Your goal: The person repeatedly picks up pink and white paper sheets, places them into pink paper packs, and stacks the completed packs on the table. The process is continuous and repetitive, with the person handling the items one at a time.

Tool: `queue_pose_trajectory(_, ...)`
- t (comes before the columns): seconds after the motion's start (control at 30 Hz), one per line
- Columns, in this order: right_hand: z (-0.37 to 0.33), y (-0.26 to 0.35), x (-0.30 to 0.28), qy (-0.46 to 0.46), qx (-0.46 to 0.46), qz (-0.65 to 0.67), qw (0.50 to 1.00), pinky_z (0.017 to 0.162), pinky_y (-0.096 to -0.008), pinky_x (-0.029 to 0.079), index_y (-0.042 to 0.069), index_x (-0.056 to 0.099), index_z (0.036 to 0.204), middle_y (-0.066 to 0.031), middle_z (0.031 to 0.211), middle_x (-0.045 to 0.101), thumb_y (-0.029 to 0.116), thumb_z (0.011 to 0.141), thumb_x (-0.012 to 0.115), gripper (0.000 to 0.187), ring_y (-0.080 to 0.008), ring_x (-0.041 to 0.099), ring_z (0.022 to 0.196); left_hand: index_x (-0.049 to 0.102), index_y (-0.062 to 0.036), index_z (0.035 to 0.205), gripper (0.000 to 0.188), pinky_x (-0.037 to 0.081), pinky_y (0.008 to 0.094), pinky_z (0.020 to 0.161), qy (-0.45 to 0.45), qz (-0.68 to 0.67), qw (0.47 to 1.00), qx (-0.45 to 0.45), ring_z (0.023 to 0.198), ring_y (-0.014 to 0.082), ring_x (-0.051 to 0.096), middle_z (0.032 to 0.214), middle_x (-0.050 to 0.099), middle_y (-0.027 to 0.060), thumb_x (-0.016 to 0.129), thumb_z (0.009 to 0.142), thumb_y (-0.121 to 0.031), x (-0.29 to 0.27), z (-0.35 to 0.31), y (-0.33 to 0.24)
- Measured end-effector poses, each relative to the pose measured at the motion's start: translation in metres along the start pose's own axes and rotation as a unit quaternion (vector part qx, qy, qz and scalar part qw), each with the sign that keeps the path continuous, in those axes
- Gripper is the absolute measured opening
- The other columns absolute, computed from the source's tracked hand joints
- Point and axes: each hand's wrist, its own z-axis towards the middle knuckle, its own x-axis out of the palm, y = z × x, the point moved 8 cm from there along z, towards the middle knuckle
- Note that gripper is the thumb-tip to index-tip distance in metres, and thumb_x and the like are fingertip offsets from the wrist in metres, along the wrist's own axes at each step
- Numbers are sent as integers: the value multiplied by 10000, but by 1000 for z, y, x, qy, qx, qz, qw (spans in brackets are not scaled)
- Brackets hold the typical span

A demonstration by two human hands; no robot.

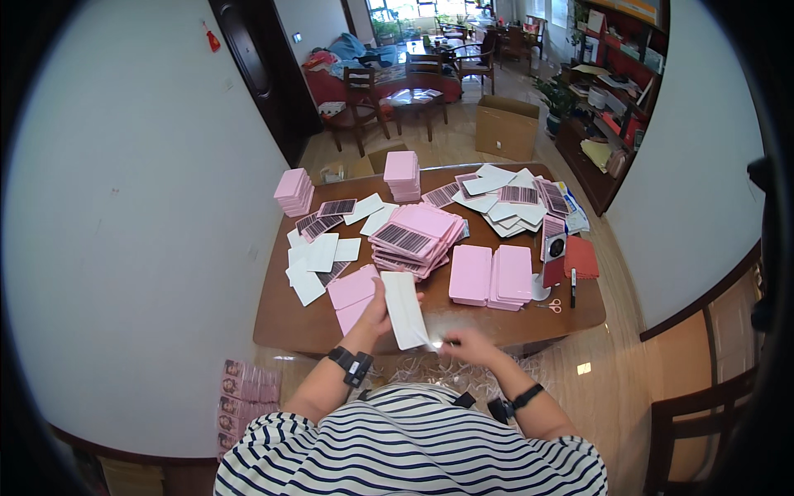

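My left hand [380, 311] grips a white flat rectangular card-like piece [402, 306] by its left side, over the table's front edge. Close to the lower right corner of that piece, my right hand [468, 345] is closed in a pinch. A thin whitish, see-through strip [434, 344] runs between the corner and these fingers. Beside my left hand lie flat pink pieces [351, 296]. Just beyond my hands rises a pile of pink flat packs with dark striped panels [413, 236]. Two neat stacks of pink packs [471, 274] stand to the right.
White and striped cards lie loose on the table at left [318, 252] and far right [504, 198]. Pink stacks [402, 174] stand along the back edge. Scissors [552, 307], a black marker [573, 288] and a red pad [582, 258] lie at right. Clear scraps [438, 372] litter the floor.
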Motion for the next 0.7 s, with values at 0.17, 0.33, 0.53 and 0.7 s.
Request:
queue_pose_trajectory(0.17, -54, -43, 16, 71, 52, -203, 975, 733, -446, 519, 29, 733, 1006, -205, 874, 711, 467, 917, 662, 453, -341, 666, 780, 258, -243, 1588, 927, 521, 493, 998, -13, 2, 1000, 9, 1198, 357, 600, 1517, 461, 101, 228, 872, -829, -15, -11, -21)
queue_pose_trajectory(0.33, -5, 14, -46, -181, 45, -16, 982, 683, -436, 507, 19, 703, 933, -174, 782, 681, 414, 991, 561, 423, -346, 667, 750, 246, -218, 1590, 938, 527, 457, 1001, 63, 2, 998, -29, 1200, 332, 599, 1520, 458, 98, 362, 861, -795, 21, -10, 14)
queue_pose_trajectory(0.53, 36, 85, -52, -266, 27, -43, 963, 714, -456, 518, 53, 711, 964, -193, 860, 703, 399, 979, 551, 382, -380, 680, 807, 255, -192, 1594, 919, 488, 398, 1044, 131, -3, 987, -97, 1259, 195, 555, 1452, 503, 67, 451, 878, -735, 53, -12, 47)
queue_pose_trajectory(0.7, 37, 86, -45, -279, 64, -26, 958, 715, -482, 519, 79, 725, 951, -190, 854, 706, 427, 959, 560, 386, -395, 684, 813, 262, -194, 1592, 916, 493, 398, 1045, 131, -41, 986, -98, 1281, 202, 540, 1454, 500, 68, 458, 874, -729, 56, -16, 52)
